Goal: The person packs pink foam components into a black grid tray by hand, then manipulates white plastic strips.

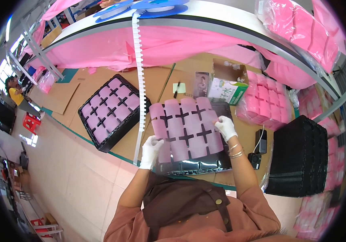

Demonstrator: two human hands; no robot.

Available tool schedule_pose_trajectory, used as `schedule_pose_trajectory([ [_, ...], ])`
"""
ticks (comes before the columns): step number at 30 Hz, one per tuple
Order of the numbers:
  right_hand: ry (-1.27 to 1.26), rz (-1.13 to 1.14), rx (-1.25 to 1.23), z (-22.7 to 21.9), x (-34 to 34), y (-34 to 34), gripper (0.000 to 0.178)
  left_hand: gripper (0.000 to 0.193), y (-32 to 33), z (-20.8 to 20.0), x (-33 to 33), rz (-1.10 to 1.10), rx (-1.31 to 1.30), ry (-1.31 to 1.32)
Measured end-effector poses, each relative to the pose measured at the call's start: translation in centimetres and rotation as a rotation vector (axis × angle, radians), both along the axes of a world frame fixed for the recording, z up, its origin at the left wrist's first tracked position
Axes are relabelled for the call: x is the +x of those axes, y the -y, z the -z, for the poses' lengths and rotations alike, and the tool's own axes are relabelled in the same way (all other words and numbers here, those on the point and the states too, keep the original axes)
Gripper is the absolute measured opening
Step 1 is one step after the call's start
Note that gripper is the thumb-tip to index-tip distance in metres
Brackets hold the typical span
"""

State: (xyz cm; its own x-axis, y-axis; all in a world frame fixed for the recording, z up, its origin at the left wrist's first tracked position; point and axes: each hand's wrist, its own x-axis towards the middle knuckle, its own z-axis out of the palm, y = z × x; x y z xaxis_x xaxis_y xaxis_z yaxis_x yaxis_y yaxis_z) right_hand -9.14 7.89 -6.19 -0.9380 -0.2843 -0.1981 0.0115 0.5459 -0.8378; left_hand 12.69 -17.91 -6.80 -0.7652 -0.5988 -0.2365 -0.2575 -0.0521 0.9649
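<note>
Between my two white-gloved hands is a pale pink sheet with cross-shaped cut-outs and rounded tabs along its far edge. My left hand is closed on its left edge near the front. On the right edge, my right hand pinches the sheet with bent fingers. Beneath it lies a black plastic tray, mostly covered; its near rim and far right corner show. I cannot tell whether the sheet touches the tray. To the left stands another black tray, set at an angle and holding a pink layer with black crosses.
On the right are bagged pink sheets and a tall stack of black trays. An open carton stands behind the sheet, near a pen. A white notched strip hangs from the shelf. Far left, a person stands.
</note>
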Motion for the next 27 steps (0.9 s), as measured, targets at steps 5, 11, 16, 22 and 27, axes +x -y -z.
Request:
schedule_pose_trajectory([
  [5, 0.054, 0.071, -0.256, -0.3, 1.9, -6.3, 0.021, 0.041, -1.5, -1.4, 0.2, 0.11, -0.019, 0.092],
  [11, -0.007, 0.115, 0.01, 1.3, 3.3, -7.5, 0.021, 0.049, -1.9, 1.1, 0.9, 0.143, -0.186, 0.114],
  [16, -0.116, 0.14, 0.215, -0.9, 4.2, -5.2, 0.023, 0.045, -1.9, -0.1, 1.7, 0.105, -0.316, 0.175],
  [22, -0.102, 0.141, 0.234, 0.5, 3.8, -7.1, 0.047, 0.046, -3.3, -0.9, 2.3, 0.141, -0.317, 0.202],
  [27, -0.084, 0.164, 0.203, -0.4, 4.3, -7.0, 0.045, 0.047, -3.0, -1.2, 2.1, 0.141, -0.412, 0.188],
])
